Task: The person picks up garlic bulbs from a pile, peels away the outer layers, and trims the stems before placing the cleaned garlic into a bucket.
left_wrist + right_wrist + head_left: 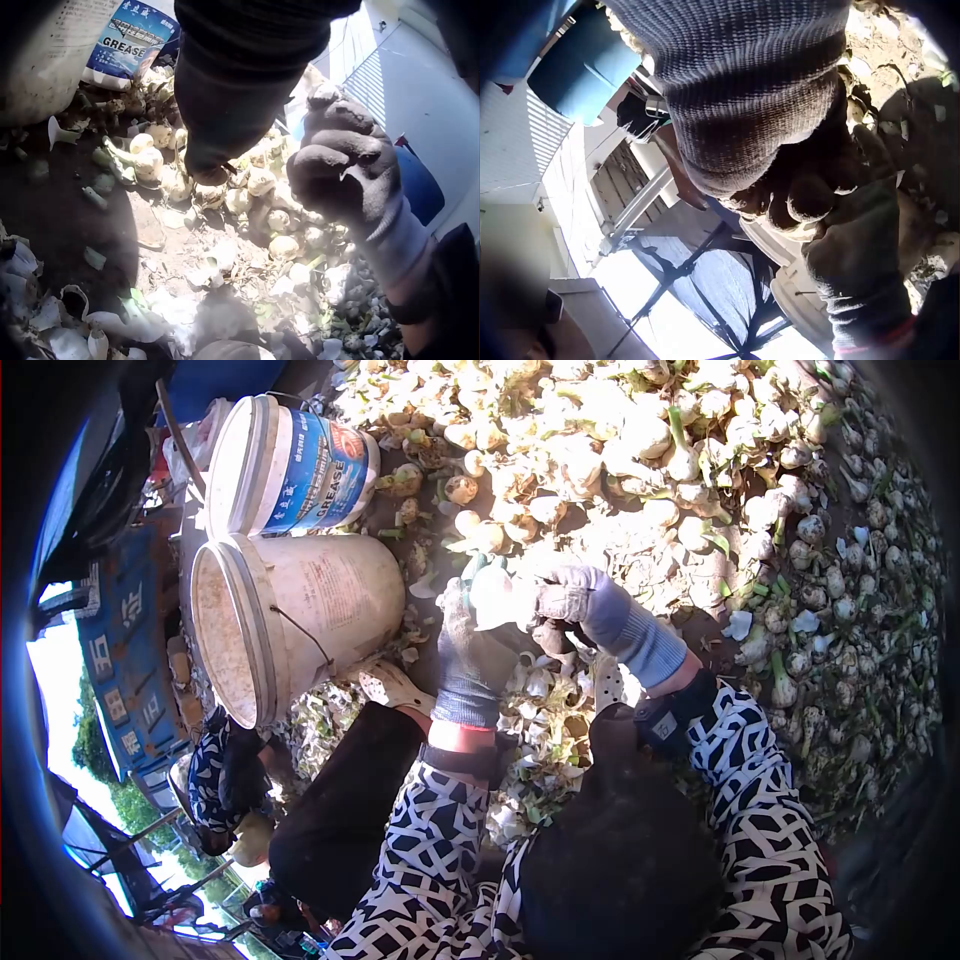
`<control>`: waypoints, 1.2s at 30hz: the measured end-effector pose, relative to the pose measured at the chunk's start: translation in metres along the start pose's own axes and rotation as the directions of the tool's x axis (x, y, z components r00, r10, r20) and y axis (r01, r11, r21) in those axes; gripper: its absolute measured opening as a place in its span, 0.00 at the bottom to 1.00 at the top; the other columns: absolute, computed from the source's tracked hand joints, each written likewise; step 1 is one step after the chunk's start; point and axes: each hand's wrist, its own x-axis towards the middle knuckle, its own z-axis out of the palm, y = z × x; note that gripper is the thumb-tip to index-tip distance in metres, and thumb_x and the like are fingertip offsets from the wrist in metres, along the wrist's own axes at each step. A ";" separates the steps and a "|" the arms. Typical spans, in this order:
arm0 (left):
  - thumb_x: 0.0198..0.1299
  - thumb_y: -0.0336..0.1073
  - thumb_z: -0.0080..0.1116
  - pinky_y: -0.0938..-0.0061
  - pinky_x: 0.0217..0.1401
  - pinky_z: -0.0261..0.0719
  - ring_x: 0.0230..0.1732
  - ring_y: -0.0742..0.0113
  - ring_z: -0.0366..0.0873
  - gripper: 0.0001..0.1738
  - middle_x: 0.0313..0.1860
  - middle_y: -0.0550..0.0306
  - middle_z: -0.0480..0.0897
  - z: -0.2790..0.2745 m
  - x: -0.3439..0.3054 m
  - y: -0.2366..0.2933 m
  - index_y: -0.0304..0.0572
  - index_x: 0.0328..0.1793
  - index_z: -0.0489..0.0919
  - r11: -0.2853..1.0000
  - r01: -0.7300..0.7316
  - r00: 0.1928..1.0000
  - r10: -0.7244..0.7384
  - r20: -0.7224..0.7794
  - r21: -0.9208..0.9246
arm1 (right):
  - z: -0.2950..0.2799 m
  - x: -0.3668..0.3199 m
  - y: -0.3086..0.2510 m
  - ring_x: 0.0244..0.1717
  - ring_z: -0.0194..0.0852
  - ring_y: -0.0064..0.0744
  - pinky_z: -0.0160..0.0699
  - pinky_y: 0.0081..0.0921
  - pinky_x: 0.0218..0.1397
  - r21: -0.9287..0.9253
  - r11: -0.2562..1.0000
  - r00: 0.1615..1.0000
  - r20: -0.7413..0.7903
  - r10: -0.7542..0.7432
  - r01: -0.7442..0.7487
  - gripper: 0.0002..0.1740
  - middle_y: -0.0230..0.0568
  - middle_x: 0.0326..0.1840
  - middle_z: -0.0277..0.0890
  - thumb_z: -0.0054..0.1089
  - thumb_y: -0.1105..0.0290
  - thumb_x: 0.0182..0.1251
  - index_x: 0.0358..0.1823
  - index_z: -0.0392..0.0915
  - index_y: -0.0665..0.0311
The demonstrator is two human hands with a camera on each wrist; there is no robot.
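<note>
Both hands wear grey knit gloves and meet in front of the body. A garlic bulb [493, 598], washed out by glare, sits between them in the head view. My left hand [474, 655] grips it from the left. On the other side my right hand [580, 600] has its fingers curled and pinches at the bulb. The left wrist view shows the right hand [345, 165] with knuckles bent and a pale bit at its top. In the right wrist view, shaded fingers of the left hand [855, 240] meet the right ones, hiding most of the bulb.
A white bucket [340, 595] and a blue-labelled grease bucket [320, 470] lie at the left. Heaped garlic [620, 440] covers the ground ahead, with more bulbs [860, 610] at the right. Loose peelings [540, 730] lie between the shoes. Another person [225, 775] is at the left.
</note>
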 end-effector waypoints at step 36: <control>0.50 0.39 0.68 0.63 0.64 0.68 0.62 0.46 0.71 0.37 0.58 0.39 0.73 0.016 -0.008 0.035 0.35 0.66 0.67 0.960 0.015 1.000 -0.021 -0.017 -0.278 | -0.010 -0.011 -0.030 0.26 0.72 0.52 0.70 0.36 0.29 -0.658 0.743 0.982 -0.191 -0.007 -0.123 0.12 0.52 0.23 0.73 0.60 0.65 0.63 0.29 0.78 0.68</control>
